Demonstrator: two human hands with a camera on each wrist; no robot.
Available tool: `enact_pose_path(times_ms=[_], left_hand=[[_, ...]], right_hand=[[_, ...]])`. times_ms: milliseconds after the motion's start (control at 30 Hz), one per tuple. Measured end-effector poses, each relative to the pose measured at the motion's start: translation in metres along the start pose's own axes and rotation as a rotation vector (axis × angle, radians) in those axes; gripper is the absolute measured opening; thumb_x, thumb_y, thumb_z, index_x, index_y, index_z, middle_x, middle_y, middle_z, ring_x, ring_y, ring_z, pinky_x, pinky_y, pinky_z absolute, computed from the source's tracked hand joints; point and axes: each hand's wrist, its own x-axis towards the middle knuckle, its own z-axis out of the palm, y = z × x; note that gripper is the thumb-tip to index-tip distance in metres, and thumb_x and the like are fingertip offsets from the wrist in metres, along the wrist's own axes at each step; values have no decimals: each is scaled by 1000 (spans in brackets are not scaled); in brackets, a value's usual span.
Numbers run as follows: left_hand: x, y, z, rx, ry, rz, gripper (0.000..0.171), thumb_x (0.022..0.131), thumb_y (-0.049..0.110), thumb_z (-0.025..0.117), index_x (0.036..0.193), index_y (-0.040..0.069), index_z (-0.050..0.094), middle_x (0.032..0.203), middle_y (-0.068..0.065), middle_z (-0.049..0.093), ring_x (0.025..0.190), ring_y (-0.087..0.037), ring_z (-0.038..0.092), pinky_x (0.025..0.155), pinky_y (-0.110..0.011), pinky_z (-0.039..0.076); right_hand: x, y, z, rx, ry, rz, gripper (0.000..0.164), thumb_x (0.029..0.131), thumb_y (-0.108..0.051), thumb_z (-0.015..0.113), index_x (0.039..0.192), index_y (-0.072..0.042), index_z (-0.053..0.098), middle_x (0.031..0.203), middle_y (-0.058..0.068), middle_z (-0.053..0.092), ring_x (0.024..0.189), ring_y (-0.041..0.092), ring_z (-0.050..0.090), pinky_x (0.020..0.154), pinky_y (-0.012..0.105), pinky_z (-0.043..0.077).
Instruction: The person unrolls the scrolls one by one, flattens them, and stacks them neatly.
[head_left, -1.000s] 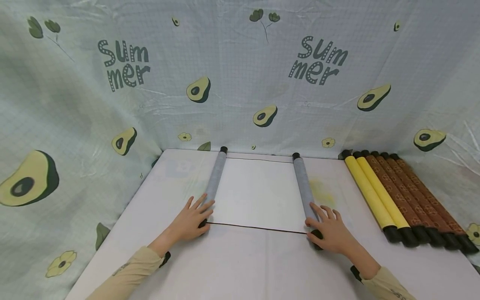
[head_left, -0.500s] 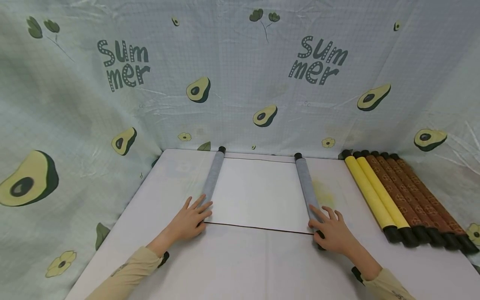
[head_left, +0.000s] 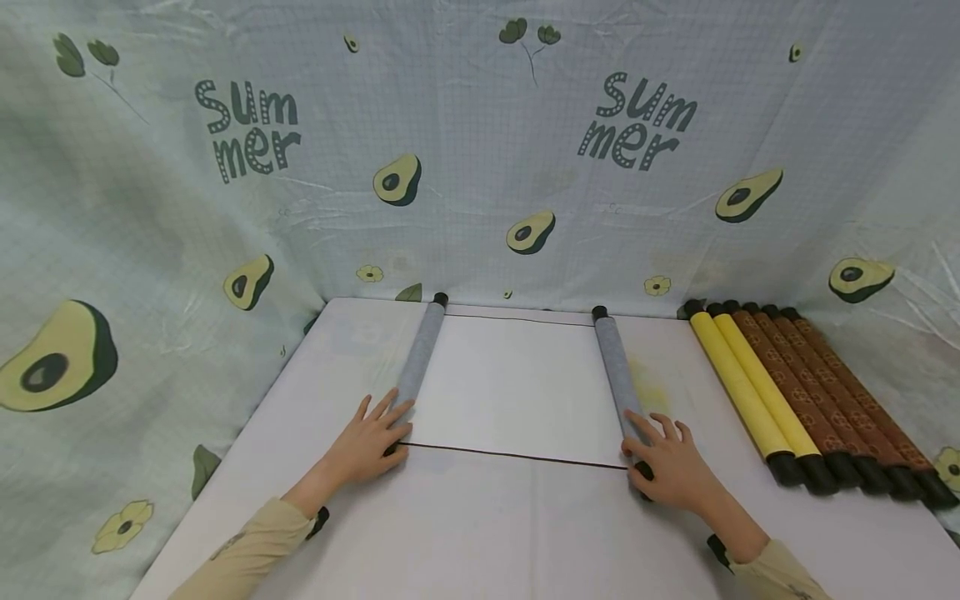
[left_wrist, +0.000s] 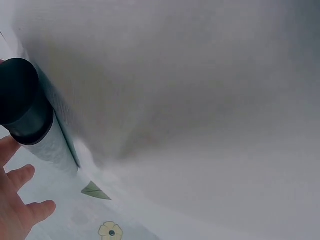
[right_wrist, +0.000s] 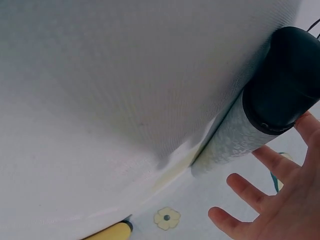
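Note:
A scroll lies partly unrolled on the table. White sheet [head_left: 517, 383] with dark lines along its near and far edges spans two grey rolls with black ends. My left hand [head_left: 367, 446] rests on the near end of the left roll [head_left: 422, 350], fingers spread. At the near end of the right roll [head_left: 617, 362], my right hand [head_left: 671, 471] touches the black end, other fingers extended. The left wrist view shows the left black end cap [left_wrist: 22, 105] beside loosely spread fingers. In the right wrist view, the right cap [right_wrist: 287, 80] partly hides a finger.
Several rolls lie side by side at the right of the white table [head_left: 480, 533]: yellow rolls [head_left: 738, 383] and brown patterned rolls [head_left: 832, 392], all black-ended. Behind the table hangs a pale curtain [head_left: 465, 108] printed with avocados and flowers.
The two grey rolls have moved apart, the left one leftward and the right one slightly rightward, each with its hand. More white sheet shows between them.

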Motion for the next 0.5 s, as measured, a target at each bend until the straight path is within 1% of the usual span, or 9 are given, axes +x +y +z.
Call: enact_pose_path(times_ms=[133,267,400,500], left_hand=[[-1,-3,-1,7,11,-6,33,83,32,58,110,14,62,137,-10,43,132,-36,25,99,-63,22],[-2,-5,-1,14,13,-6,29,82,28,59,109,16,63,136,-10,43,132,-37,25,99,-63,22],[-3,-7,-2,11,14,-12,25,82,26,59,105,18,65,136,-11,43,132,-37,25,98,-63,23],[-4,-8,-3,2,23,-12,21,81,24,60,100,18,65,135,-11,44,132,-38,25,98,-64,23]], right_hand=[[-1,1,-2,2,8,17,16,71,-21,64,85,-24,58,129,16,46,109,41,42,80,61,34],[-3,0,-6,23,-25,63,11,73,-16,59,80,-25,59,128,20,45,110,42,41,82,61,32],[-6,2,-10,33,-50,98,13,76,-15,56,76,-27,60,127,23,45,111,43,40,83,61,31],[-7,3,-12,37,-59,109,13,78,-16,54,77,-27,61,128,23,45,111,43,40,84,62,30]])
